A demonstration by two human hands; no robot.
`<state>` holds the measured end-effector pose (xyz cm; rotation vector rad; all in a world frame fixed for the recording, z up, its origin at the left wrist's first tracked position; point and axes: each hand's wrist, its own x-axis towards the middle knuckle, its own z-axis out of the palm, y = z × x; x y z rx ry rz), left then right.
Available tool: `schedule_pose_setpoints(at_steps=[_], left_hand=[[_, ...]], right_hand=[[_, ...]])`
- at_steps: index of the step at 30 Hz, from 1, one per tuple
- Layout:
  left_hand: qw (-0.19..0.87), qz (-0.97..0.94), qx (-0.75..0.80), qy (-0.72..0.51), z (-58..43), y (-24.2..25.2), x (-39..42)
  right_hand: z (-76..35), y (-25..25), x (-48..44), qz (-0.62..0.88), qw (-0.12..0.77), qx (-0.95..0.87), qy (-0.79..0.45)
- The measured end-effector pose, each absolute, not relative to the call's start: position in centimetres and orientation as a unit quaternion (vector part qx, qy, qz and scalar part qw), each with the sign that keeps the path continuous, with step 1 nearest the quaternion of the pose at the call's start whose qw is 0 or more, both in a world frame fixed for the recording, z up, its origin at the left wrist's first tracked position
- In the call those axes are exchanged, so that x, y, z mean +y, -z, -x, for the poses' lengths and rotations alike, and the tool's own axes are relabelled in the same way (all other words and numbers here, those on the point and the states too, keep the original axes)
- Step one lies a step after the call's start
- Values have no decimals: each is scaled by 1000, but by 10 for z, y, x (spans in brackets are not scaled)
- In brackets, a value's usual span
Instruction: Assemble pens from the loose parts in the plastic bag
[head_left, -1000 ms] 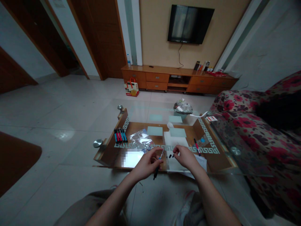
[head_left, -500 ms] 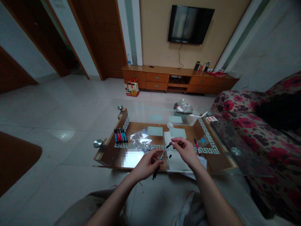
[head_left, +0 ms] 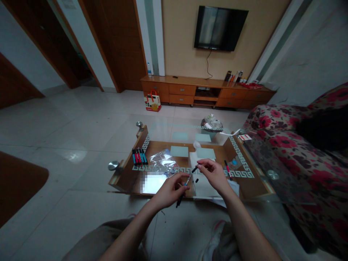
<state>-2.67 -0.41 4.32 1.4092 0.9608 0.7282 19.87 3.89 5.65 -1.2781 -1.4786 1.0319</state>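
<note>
My left hand [head_left: 172,188] is closed around the lower part of a pen [head_left: 179,201], black with a blue section. A thin, pale refill [head_left: 189,178] sticks up from it. Between its fingertips, my right hand [head_left: 213,173] pinches a short black pen tube [head_left: 194,169], whose lower end meets the refill's tip; whether the refill is inside cannot be made out. Just below the right hand, a small black pen part [head_left: 197,180] lies on a white sheet [head_left: 203,187]. A red and black pen [head_left: 227,169] rests to the right of that hand.
Red and blue pens [head_left: 139,157] lie in a row at the left of the glass table [head_left: 160,136]. Clear plastic wrapping [head_left: 162,159] and a bright screen [head_left: 154,183] are nearby. A basket [head_left: 212,125] stands at the back. A flowered sofa [head_left: 288,145] borders the right side.
The black tube in my right hand has come slightly down and left, closing the gap to the refill. My left hand has stayed nearly still, gripping the pen.
</note>
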Motion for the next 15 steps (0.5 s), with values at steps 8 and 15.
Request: schedule_pose_setpoints(at_steps=[8,15], left_hand=[[584,-622,416,-315,27,-40,-3],[582,-624,413,-317,26,-42,-3]], right_hand=[[-197,-56,36,495,398,-633,-442],[-193,-65,31,487,348,-654,-463]])
